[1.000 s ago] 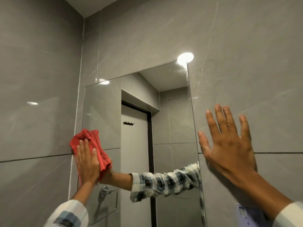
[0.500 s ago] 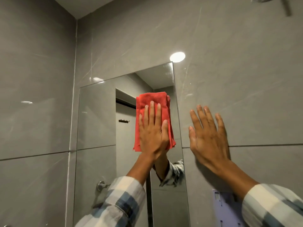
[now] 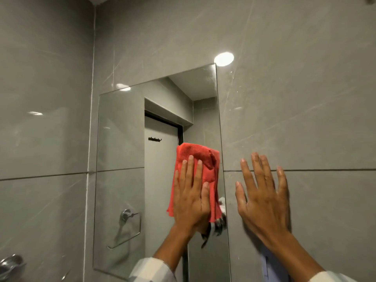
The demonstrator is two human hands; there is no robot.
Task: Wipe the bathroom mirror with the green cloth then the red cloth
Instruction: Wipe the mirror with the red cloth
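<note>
A frameless rectangular mirror (image 3: 122,159) hangs on the grey tiled wall. A folded red cloth (image 3: 196,159) lies flat against the glass near the mirror's right edge, about halfway up. My left hand (image 3: 191,196) presses on the cloth's lower half with fingers spread and pointing up. My right hand (image 3: 262,196) rests flat and empty on the wall tile just right of the mirror, fingers apart. No green cloth is in view.
The mirror reflects a white door with a hook rack (image 3: 155,139) and a chrome towel ring (image 3: 127,215). A chrome fitting (image 3: 10,263) sticks out at the bottom left. A pale purple object (image 3: 268,265) sits on the wall under my right forearm.
My left hand swept the red cloth from the mirror's left edge to its upper right, then down along the right edge. My right hand stayed flat on the wall.
</note>
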